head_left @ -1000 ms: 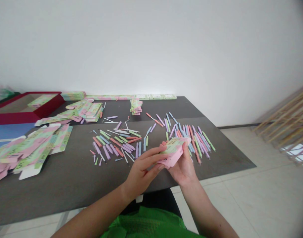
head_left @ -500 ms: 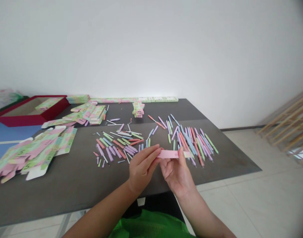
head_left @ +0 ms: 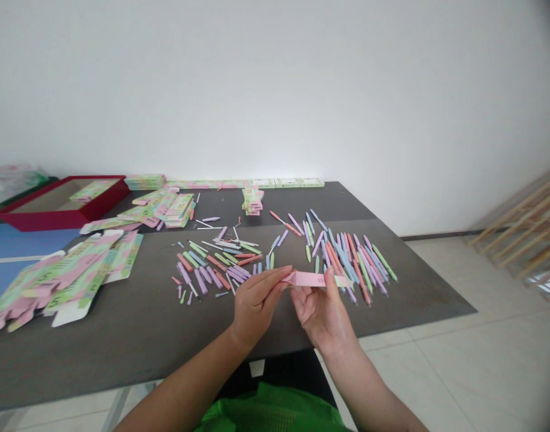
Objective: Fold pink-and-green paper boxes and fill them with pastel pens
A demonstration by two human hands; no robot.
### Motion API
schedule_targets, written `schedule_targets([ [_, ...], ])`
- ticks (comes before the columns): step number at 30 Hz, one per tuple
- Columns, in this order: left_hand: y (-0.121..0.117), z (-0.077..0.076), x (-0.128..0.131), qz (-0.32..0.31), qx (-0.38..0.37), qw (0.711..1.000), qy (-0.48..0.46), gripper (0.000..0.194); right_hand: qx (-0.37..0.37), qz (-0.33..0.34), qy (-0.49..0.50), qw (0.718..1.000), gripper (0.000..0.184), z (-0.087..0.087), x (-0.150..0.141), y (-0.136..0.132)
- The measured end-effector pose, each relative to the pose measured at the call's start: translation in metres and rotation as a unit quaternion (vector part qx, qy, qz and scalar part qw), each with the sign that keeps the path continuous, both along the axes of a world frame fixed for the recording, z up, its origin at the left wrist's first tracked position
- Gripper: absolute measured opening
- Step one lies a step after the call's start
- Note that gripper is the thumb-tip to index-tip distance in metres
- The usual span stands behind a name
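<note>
A small pink cardboard box [head_left: 311, 279] is held up level between my two hands, its narrow side facing me. My left hand [head_left: 259, 306] pinches its left end, where a flap shows. My right hand [head_left: 322, 312] grips the right part, thumb on the near side and fingers underneath. Past the box to the right lies a bunch of pastel pens [head_left: 347, 258]. To the left are scattered pen parts [head_left: 216, 264]: coloured barrels, white refills and small tips.
Flat printed cartons [head_left: 77, 273] are heaped at left, with more cartons [head_left: 162, 207] behind. A red tray [head_left: 72, 219] holds a few boxes. A small box stack [head_left: 252, 201] stands mid-table; a row of boxes [head_left: 221, 183] lines the wall. The dark table [head_left: 419, 300] ends at right.
The box's left end now shows its flap angled more openly under my left fingers. Both hands keep nearly the same place; the view has shifted slightly.
</note>
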State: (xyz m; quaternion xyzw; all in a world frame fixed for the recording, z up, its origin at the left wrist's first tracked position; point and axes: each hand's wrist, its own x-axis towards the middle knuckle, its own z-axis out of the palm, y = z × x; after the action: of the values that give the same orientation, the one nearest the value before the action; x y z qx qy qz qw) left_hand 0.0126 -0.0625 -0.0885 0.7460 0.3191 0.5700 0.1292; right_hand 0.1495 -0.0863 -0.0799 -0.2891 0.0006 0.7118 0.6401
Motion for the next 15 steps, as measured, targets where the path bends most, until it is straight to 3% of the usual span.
schedule_targets([
  [8, -0.005, -0.022, 0.007, 0.033, 0.112, 0.993, 0.029, 0.051, -0.042, -0.010, 0.012, 0.999, 0.036, 0.018, -0.006, -0.004],
  [15, -0.003, -0.045, 0.013, 0.000, 0.074, 0.996, 0.057, 0.068, -0.035, -0.051, -0.043, 0.997, 0.031, 0.015, 0.003, -0.003],
])
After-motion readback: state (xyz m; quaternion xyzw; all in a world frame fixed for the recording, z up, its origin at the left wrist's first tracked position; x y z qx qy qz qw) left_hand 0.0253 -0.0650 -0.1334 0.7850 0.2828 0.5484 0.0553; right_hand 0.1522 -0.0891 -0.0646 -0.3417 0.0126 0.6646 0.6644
